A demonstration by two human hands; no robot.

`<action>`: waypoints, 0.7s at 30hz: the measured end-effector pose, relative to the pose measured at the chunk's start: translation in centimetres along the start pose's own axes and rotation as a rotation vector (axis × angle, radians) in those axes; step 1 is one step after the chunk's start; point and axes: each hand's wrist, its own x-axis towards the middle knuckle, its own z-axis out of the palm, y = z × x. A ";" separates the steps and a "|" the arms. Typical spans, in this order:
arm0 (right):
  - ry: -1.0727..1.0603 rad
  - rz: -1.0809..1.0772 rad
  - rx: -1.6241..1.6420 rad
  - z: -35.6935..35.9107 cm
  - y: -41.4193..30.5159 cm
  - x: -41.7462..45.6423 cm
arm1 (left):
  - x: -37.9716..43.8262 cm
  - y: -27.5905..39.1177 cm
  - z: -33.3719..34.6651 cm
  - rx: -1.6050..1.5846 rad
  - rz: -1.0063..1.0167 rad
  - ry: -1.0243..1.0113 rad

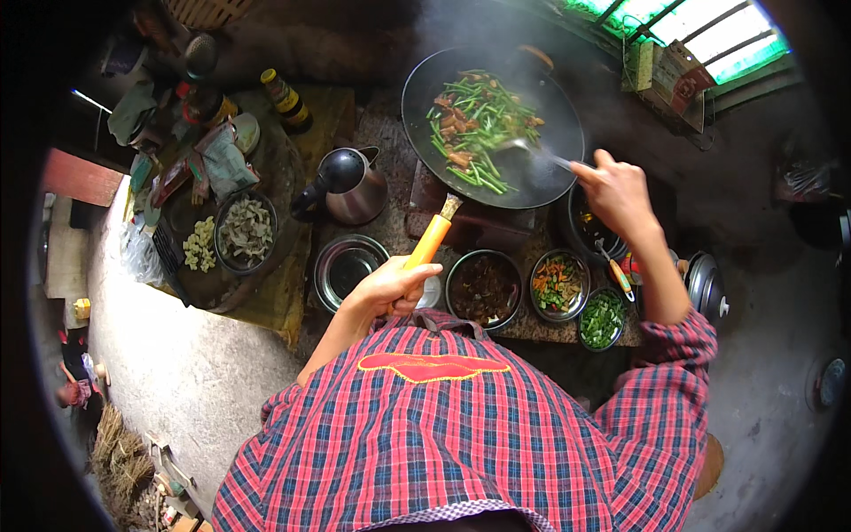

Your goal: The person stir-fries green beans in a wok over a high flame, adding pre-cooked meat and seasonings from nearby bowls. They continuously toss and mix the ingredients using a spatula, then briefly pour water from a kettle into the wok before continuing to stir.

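Note:
My left hand (399,282) grips the yellow handle (431,241) of a dark wok (552,166). In the wok lie cut green stalks (479,120) with browned pieces of meat (455,124), and steam rises over them. My right hand (615,193) holds a metal spatula or ladle (552,157); its head is blurred and rests among the food. Between me and the wok stand a steel bowl of dark food (484,289), a bowl of chopped orange and green vegetables (560,284) and a smaller bowl of chopped greens (601,319).
To the left are a steel kettle (356,189), a shiny steel bowl (349,266), a bowl of pale sliced food (246,233), a cleaver-like dark blade (169,256) and a sauce bottle (286,100). At right are a pot with a ladle (619,276) and a metal lid (706,289). A person (78,391) is far left.

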 end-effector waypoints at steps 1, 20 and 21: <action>0.033 0.034 -0.009 1.4 -0.7 1.2 | -0.1 0.0 0.0 -0.002 0.003 0.009; -0.153 0.536 1.530 11.7 2.9 3.6 | -0.5 -0.2 0.1 0.000 -0.005 0.024; -0.083 0.405 1.433 11.3 2.3 3.0 | -0.5 0.0 0.1 0.006 -0.004 0.023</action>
